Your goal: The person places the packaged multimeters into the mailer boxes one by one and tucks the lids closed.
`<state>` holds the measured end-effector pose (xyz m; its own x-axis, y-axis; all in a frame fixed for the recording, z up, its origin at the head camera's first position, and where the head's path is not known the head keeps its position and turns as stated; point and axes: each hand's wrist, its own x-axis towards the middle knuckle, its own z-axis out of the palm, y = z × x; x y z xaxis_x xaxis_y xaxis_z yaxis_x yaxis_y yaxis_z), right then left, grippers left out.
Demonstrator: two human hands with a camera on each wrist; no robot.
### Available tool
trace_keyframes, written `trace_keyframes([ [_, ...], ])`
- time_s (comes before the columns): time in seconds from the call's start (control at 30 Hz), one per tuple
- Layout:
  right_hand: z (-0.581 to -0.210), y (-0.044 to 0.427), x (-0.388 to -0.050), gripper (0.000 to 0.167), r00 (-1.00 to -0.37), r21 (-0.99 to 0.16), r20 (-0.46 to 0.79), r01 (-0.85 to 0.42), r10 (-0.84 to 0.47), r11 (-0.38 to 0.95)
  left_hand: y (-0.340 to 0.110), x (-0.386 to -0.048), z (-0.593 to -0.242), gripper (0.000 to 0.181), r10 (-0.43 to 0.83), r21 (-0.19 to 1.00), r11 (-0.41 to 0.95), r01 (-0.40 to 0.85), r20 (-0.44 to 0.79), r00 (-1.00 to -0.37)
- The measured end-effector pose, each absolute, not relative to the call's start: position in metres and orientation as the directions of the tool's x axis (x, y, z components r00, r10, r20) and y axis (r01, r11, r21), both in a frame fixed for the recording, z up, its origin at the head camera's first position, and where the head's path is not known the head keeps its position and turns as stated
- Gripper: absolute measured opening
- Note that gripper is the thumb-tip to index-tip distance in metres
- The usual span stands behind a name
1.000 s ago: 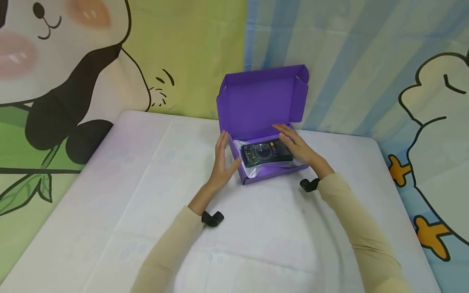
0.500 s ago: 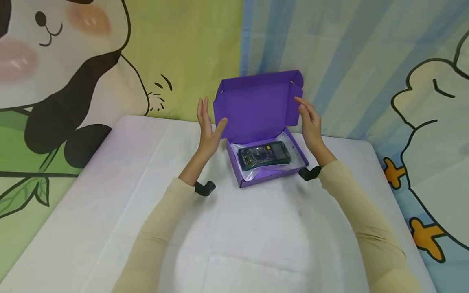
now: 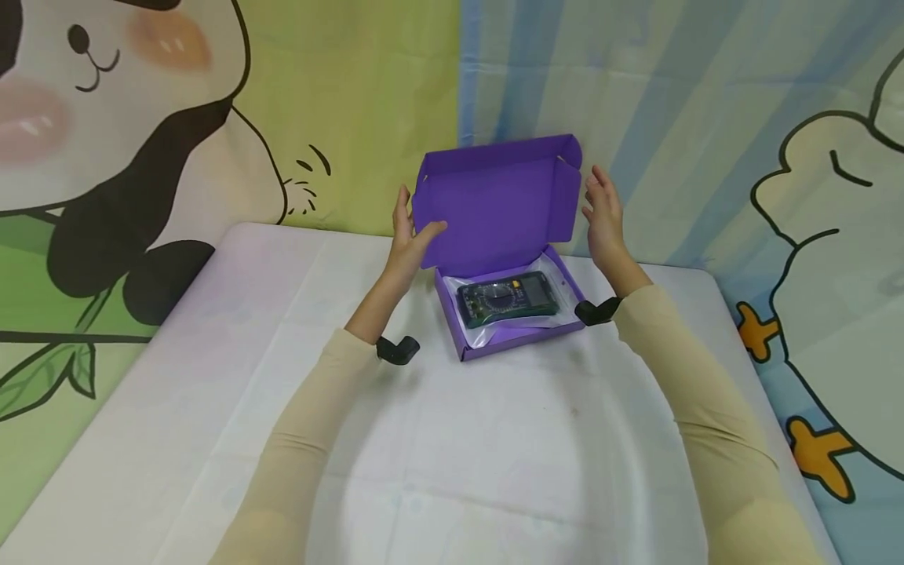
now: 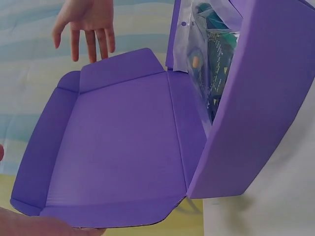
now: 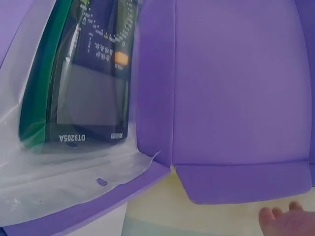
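A purple cardboard box [image 3: 523,338] stands on the table with its lid [image 3: 490,208] raised at the back. Inside lies a dark multimeter [image 3: 507,299] in a clear plastic bag [image 3: 481,337]; the right wrist view shows its grey screen and orange button. My left hand [image 3: 408,249] is at the lid's left edge, its thumb extended in front of the side flap; whether it touches is unclear. To the right of the lid, my right hand [image 3: 605,224] is held up with fingers extended, apart from the right flap [image 5: 246,184]. Neither hand grasps anything.
A white cloth covers the table [image 3: 480,439]. Right behind the lid hangs a printed backdrop [image 3: 367,118] with cartoon animals. Black wrist cameras [image 3: 398,351] sit on both wrists.
Both hands have risen from beside the multimeter to the two sides of the raised lid. Over the last half second the left moved slightly right and the right moved slightly away from the flap.
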<state>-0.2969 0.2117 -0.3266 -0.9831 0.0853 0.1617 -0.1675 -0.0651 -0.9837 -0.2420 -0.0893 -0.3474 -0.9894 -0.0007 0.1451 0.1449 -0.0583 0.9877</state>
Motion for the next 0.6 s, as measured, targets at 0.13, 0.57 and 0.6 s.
trace_keyframes([
  [0.13,-0.3263,0.2131,-0.2981,0.061,-0.995,-0.995,0.098,-0.098,-0.002,-0.035,-0.0866,-0.2401,-0.3455,0.096,0.032,0.988,-0.056,0.142,0.144,-0.989],
  [0.57,-0.3253,0.2096,-0.2934,0.053,-0.996,-0.995,0.073,-0.07,-0.048,-0.064,-0.0803,-0.241,-0.3494,0.103,0.166,0.974,0.068,0.215,0.202,-0.965],
  [0.6,-0.3249,0.2096,-0.2928,0.052,-0.996,-0.995,0.073,-0.069,-0.047,-0.071,-0.0801,-0.2408,-0.3494,0.103,0.165,0.972,0.078,0.222,0.207,-0.964],
])
